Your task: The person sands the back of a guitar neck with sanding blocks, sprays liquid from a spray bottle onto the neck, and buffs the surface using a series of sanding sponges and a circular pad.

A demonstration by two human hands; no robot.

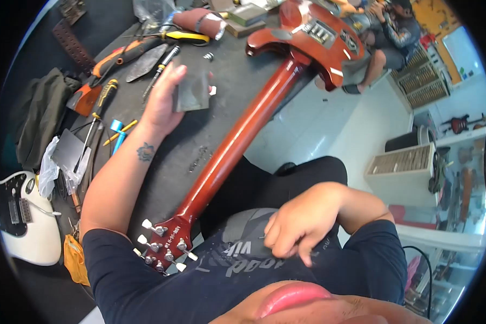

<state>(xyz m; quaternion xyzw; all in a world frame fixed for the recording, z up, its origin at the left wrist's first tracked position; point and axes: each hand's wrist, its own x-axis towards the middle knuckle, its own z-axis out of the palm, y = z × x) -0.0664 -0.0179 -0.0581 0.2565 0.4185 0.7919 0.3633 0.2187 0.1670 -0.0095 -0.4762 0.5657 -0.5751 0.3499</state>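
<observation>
My left hand (166, 100), at the end of a tattooed forearm, is closed around a flat, greyish, see-through rectangular piece (193, 90) above the dark bench. What the piece is I cannot make out. Beside it lies a glossy red-brown electric guitar (243, 127), back of the neck up, its body at the far end and its headstock (170, 240) with several tuners near my torso. In front of my shirt, my right hand (302, 221) has its fingers curled in. Whether a small thing sits between those fingertips is unclear.
Several tools crowd the dark bench (173, 173), among them a yellow-handled screwdriver (107, 93) and a yellow-and-black tool (185, 37). A white guitar body (29, 229) lies at lower left. Another person (389, 38) sits at upper right; cabinets (399, 162) stand on the right.
</observation>
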